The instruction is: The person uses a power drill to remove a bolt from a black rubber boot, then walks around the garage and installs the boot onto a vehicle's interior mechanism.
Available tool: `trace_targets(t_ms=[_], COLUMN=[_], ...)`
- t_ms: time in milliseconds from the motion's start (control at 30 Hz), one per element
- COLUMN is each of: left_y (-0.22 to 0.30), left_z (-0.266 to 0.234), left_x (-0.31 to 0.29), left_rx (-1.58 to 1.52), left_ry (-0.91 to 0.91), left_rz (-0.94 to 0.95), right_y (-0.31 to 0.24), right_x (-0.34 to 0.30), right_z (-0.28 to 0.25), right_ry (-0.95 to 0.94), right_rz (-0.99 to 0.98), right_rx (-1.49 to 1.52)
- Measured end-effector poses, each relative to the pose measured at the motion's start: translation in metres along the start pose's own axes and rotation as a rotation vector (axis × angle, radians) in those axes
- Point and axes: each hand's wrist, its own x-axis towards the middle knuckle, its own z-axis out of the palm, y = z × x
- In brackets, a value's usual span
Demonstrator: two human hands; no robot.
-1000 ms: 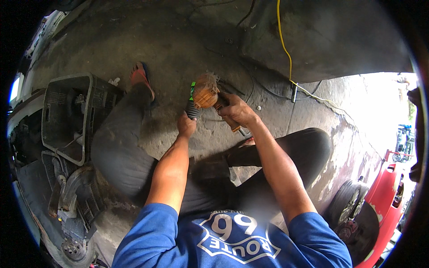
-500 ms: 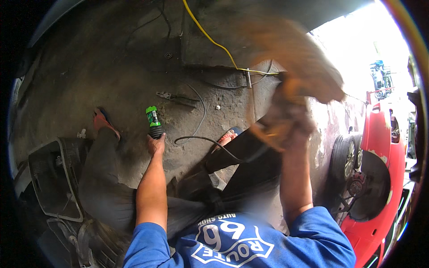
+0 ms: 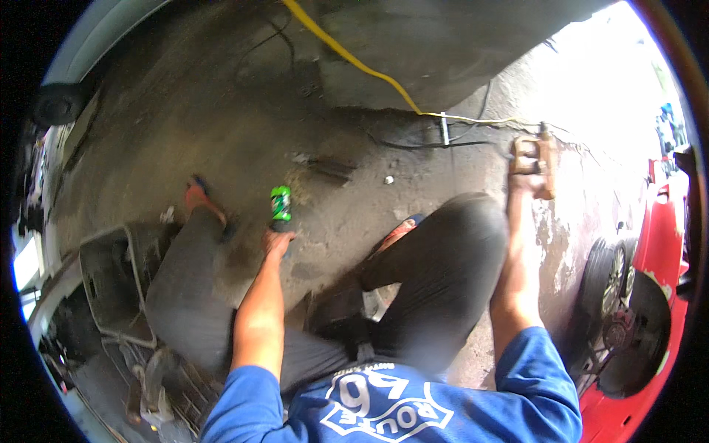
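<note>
1. L hand (image 3: 278, 241) was wrapped around the dark lower end of a grn/blk cylinder (image 3: 281, 203), its bright grn end pointing fwd, away from the body; contents n/a.
2. R hand (image 3: 526, 183) was out at arm's length, grasping a brown part (image 3: 533, 159) by its near end; caliper-like shape w/ openings, exact finger positions too small to tell.
3. Brown part was well right of the cylinder, just past the bent R knee (image 3: 476, 214), nr the pale stretch of a yellow cord (image 3: 354, 63); couldn't tell if it touched anything below.
4. Btwn the two, on the concrete floor (image 3: 421, 170): dark elongated tool (image 3: 332, 169), blurred, plus a small white bit (image 3: 388, 179).
5. Farther fwd: short metal rod (image 3: 444, 128) w/ a blk cable (image 3: 413, 145) beside it.
6. Far L: dark crate (image 3: 140, 284). Far R: wheel (image 3: 609, 277) by a red car body (image 3: 657, 236).
</note>
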Motion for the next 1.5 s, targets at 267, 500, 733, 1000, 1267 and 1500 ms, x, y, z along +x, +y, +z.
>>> trace_targets(t_ms=[267, 500, 733, 1000, 1267, 1500], left_y=[0.04, 0.116, 0.175, 0.197, 0.156, 0.11], left_z=[-0.065, -0.121, -0.157, -0.224, -0.248, -0.277], left_x=[-0.027, -0.097, -0.155, -0.291, -0.333, -0.341], left_rx=[-0.324, -0.112, -0.181, -0.153, -0.271, -0.605], left_ry=[-0.139, 0.197, 0.125, -0.211, -0.479, -0.474], left_rz=[0.144, 0.515, 0.614, 0.885, 0.867, 0.763], right_y=[0.138, 0.191, 0.142, 0.07, 0.11, 0.044], right_x=[-0.084, -0.132, -0.157, -0.105, -0.132, -0.07], right_z=[-0.144, -0.185, -0.1, 0.284, 0.392, 0.359], right_ry=[0.691, 0.834, 0.683, -0.771, -1.564, -0.744], right_rz=[-0.091, 0.021, 0.703, 0.501, 0.517, 0.454], right_rx=[0.201, -0.134, -0.883, -1.126, -1.362, -1.311])
